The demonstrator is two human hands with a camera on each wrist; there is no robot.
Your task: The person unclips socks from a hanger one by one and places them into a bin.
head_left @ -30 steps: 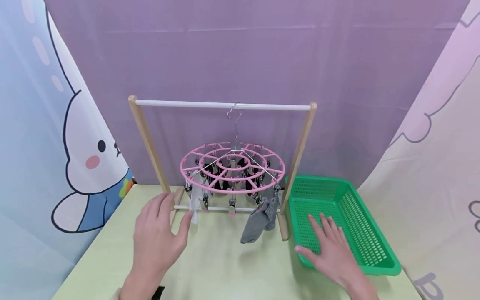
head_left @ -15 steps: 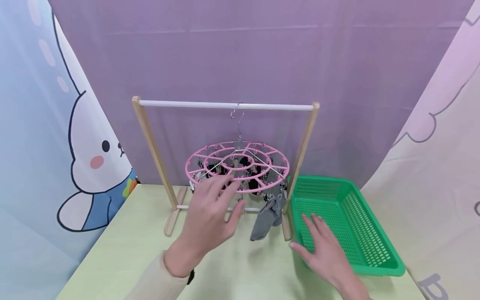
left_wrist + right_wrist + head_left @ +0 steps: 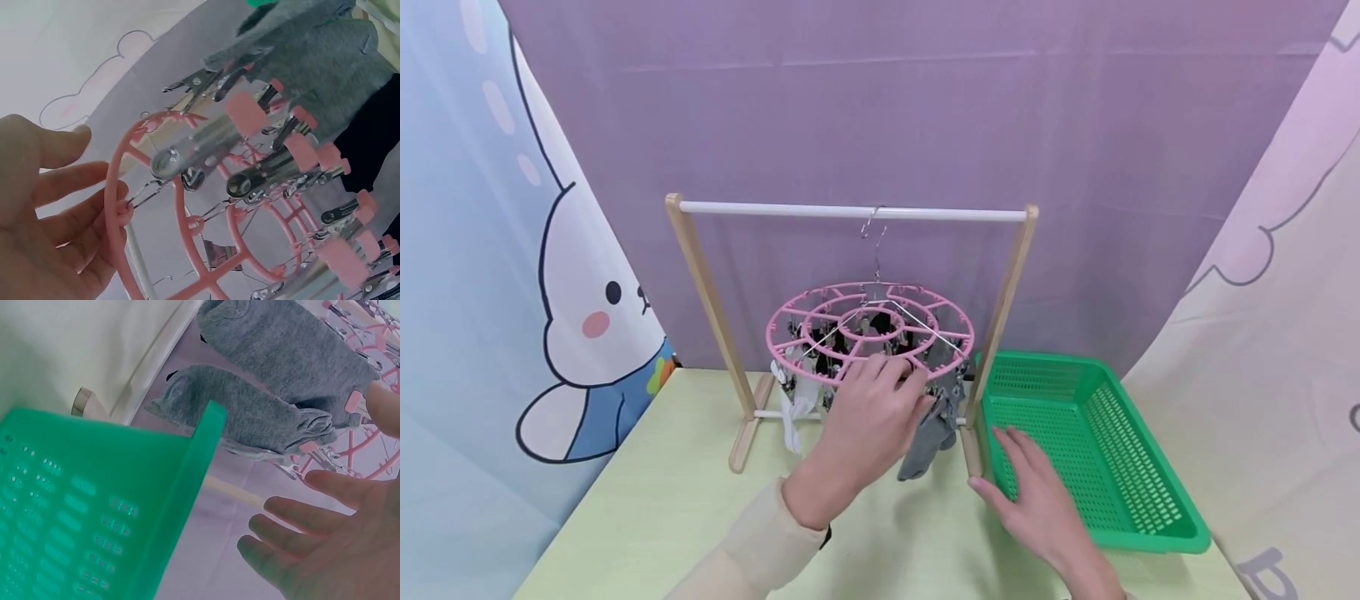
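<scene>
A round pink drying hanger [image 3: 871, 335] with metal clips hangs by its hook from the white bar of a wooden stand. My left hand [image 3: 880, 408] is at the hanger's front rim. In the left wrist view its fingers [image 3: 75, 219] are stretched against the pink ring, the thumb apart. Grey socks [image 3: 928, 442] hang clipped at the right side, seen close as a grey sock [image 3: 244, 412] in the right wrist view. A white sock [image 3: 797, 408] and black ones hang further round. My right hand [image 3: 1037, 500], fingers spread, hovers by the left edge of a green basket [image 3: 1157, 467].
The stand's wooden posts [image 3: 711, 304] rise either side of the hanger, its white bar [image 3: 775, 208] across the top. A pale table [image 3: 625, 500] lies beneath. Behind hangs a purple curtain [image 3: 850, 108], with printed cloth on both sides.
My left hand has moved right from beside the left post to the hanger's front rim. The hanger has turned slightly. My right hand has drifted a little left along the basket.
</scene>
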